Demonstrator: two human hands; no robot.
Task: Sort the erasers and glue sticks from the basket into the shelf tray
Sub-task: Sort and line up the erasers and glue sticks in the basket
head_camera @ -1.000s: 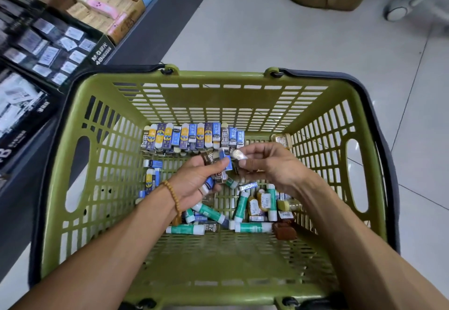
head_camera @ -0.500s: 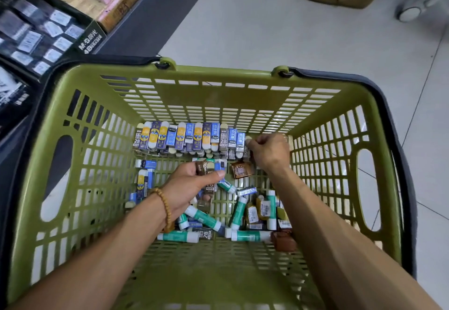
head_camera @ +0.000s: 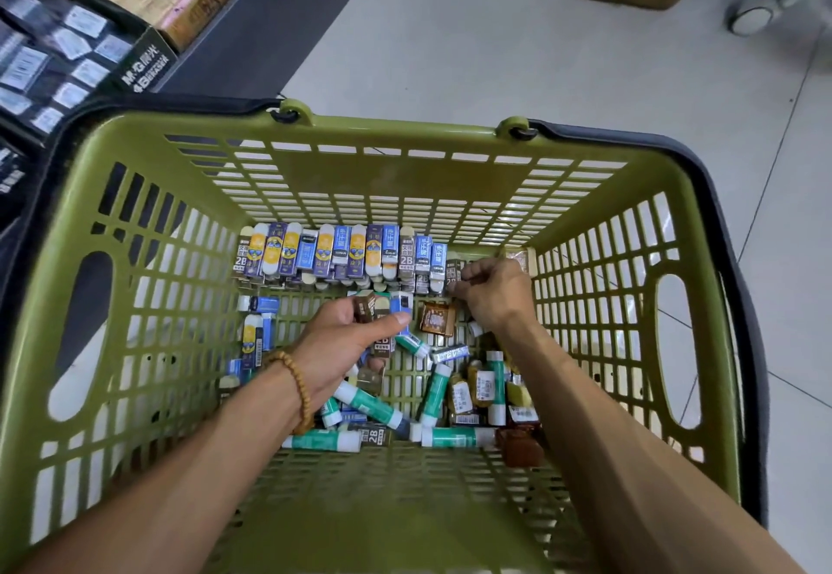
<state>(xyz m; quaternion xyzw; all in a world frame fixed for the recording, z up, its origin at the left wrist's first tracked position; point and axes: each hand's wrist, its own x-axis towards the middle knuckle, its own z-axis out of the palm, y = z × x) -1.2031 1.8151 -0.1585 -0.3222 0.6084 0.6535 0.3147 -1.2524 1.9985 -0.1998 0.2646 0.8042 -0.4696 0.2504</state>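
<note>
Fingers of right hand [head_camera: 488, 292] curl at right end of upright eraser row [head_camera: 342, 254] against basket [head_camera: 391, 177] far wall; left hand [head_camera: 346, 339] grips several erasers [head_camera: 382, 308], nearer the loose glue sticks [head_camera: 369, 402].

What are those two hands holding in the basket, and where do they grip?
Left hand clutches several small wrapped erasers by their lower ends. Right hand is curled at the eraser row's end; its hold is hidden.

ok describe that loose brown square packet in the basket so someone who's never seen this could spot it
Start at the green basket and find the upright row of erasers lined along its far wall. Just in front of that row's right end, between the left hand and right hand, lies the brown square packet. It is flat, alone and coppery, unlike the blue-sleeved erasers beside it.
</note>
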